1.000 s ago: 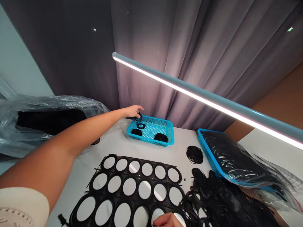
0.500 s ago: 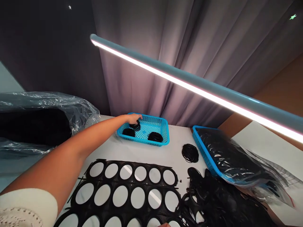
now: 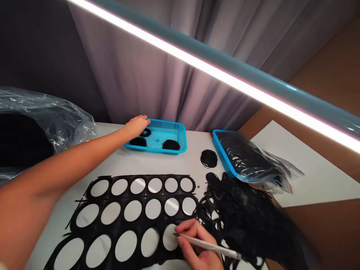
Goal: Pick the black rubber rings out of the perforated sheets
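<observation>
Your left hand [image 3: 136,126] reaches out to the rear left corner of the blue mesh basket [image 3: 157,150], its fingers at the rim; you cannot tell from this angle whether they grip anything. Inside that basket, a black ring bundle [image 3: 146,132] lies just beside your hand, with a left ring pile [image 3: 137,141] in front of it and a right ring pile [image 3: 171,144] near the front right corner.

Your right hand [image 3: 201,243] has its fingers closed around a white pen-like tool [image 3: 210,247], whose dark tip points left over a round hole in the nearest full row of the perforated black sheet [image 3: 140,225]. The sheet spreads across the white tabletop [image 3: 120,163] in front of you. To its right is a tangled black heap [image 3: 247,217]; beyond that, a loose ring coil [image 3: 209,159] sits between the mesh basket and a second blue basket [image 3: 225,159], which bears a clear plastic bag [image 3: 244,152] of black material. A lit tube lamp [image 3: 197,63] slants across above everything.
</observation>
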The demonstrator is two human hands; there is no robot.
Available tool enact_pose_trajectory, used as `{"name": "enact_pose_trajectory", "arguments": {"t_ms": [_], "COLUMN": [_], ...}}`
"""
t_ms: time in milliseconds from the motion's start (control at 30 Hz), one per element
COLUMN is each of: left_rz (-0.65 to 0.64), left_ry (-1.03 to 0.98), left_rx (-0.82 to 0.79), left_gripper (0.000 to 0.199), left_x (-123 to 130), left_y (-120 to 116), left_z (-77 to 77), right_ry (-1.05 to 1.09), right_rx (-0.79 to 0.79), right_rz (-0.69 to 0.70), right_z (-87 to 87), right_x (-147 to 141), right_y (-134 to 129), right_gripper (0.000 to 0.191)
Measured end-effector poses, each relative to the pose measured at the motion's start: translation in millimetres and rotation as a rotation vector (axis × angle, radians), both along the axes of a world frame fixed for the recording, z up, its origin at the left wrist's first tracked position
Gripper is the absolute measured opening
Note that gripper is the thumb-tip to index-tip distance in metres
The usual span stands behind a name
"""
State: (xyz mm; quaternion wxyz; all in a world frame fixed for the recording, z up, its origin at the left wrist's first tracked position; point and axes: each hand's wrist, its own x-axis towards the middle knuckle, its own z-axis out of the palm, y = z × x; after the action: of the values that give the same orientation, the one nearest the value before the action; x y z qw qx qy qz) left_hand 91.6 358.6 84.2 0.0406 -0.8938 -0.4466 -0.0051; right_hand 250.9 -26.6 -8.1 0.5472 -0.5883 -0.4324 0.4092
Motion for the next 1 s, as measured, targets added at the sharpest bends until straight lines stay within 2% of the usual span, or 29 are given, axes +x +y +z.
{"name": "enact_pose_trajectory", "arguments": {"t_ms": [100, 200, 267, 333, 433, 567, 1000], "left_rz": [-0.213, -0.422, -0.526, -0.547, -0.516, -0.494, -0.493], "left_ry": [-0.042, -0.068, -0.137, -0.208, -0.243, -0.275, -0.32], "left_rx": [0.001, -0.068, -0.044, -0.011, -0.039, -0.047, -0.054], "left_gripper": [0.023, 0.023, 0.036, 0.042, 0.045, 0.048, 0.047], "left_x": [9.4, 21.4, 27.8, 31.3, 30.4, 24.3, 20.9], "left_y": [-68.0, -155.1, -202.5, -231.1, -243.0, -239.8, -243.7], "left_z": [-12.1, -42.8, -66.2, -86.7, -106.0, -113.0, -114.2], "right_ry": [-0.019, -0.204, -0.354, -0.408, -0.37, -0.258, -0.305], "right_rx": [-0.045, -0.016, 0.014, -0.001, -0.05, -0.086, -0.133], "right_rz": [-0.065, -0.03, 0.059, 0.174, 0.247, 0.251, 0.291], "right_z": [31.4, 52.7, 51.0, 38.1, 13.3, -2.6, 6.5], "right_x": [33.8, 64.0, 75.7, 80.8, 83.0, 86.7, 89.5], "right_y": [7.9, 34.9, 60.1, 82.9, 101.6, 102.9, 104.1], "right_gripper": [0.03, 0.027, 0.023, 0.018, 0.013, 0.014, 0.016]}}
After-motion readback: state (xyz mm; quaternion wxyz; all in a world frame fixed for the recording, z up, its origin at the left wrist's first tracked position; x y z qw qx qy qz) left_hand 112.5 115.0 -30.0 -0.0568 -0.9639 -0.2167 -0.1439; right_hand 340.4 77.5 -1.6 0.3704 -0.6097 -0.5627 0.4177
